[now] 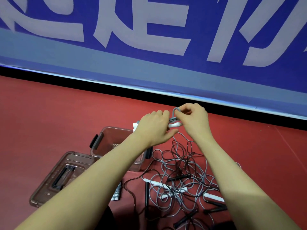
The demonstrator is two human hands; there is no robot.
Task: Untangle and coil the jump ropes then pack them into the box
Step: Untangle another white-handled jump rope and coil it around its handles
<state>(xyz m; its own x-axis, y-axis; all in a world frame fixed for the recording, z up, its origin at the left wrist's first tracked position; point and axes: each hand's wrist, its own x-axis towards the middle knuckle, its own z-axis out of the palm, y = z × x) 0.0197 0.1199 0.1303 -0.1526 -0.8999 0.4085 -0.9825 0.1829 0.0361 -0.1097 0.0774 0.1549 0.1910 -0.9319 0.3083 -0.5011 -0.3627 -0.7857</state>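
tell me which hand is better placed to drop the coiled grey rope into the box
Left. The left hand holds the rope bundle and sits right above the box; the right hand only pinches the loop, farther away.

Banner [149,39]: it is blue and carries very large pale characters, but the top edge of the picture cuts them off, so no whole character can be read with certainty.
Character in the middle: only its lower strokes show; I cannot tell which character it is.
Box [106,138]: transparent plastic, and no label or brand is readable on it.
Lid [54,180]: it shows only a moulded rectangle, without any letters.
Rope handles [164,185]: white and black, and no print can be read on them.
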